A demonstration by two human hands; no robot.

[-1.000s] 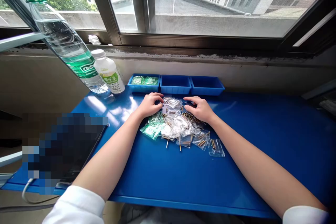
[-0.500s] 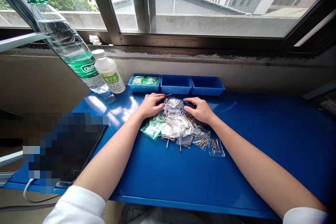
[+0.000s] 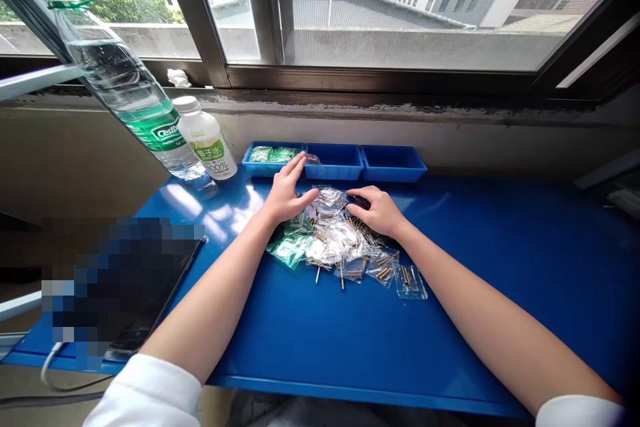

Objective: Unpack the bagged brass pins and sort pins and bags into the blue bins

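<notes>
My left hand (image 3: 289,195) reaches to the front of the blue bins, fingers stretched out and thumb apart. By its fingertips, over the left end of the middle bin (image 3: 336,173), is a small clear bag (image 3: 313,160) with something copper-coloured inside; whether the fingertips still touch it I cannot tell. My right hand (image 3: 380,210) rests at the right side of the pile, thumb and forefinger apart, its other fingers partly hidden. Between my forearms lies a heap of small clear bags (image 3: 335,240) and loose metal pins (image 3: 357,221). Green-printed bags (image 3: 290,248) lie at its left.
The left bin (image 3: 273,170) contains green-and-clear bags; the right bin (image 3: 395,177) stands beside the middle one. A large water bottle (image 3: 125,90) and a white bottle (image 3: 207,140) stand back left. A dark, partly blurred-out device (image 3: 145,307) with a cable lies on the blue table (image 3: 350,340).
My left hand has moved up and away from me to the bins, fingers straightening. A small clear bag now shows at the middle bin. My right hand has barely moved.
</notes>
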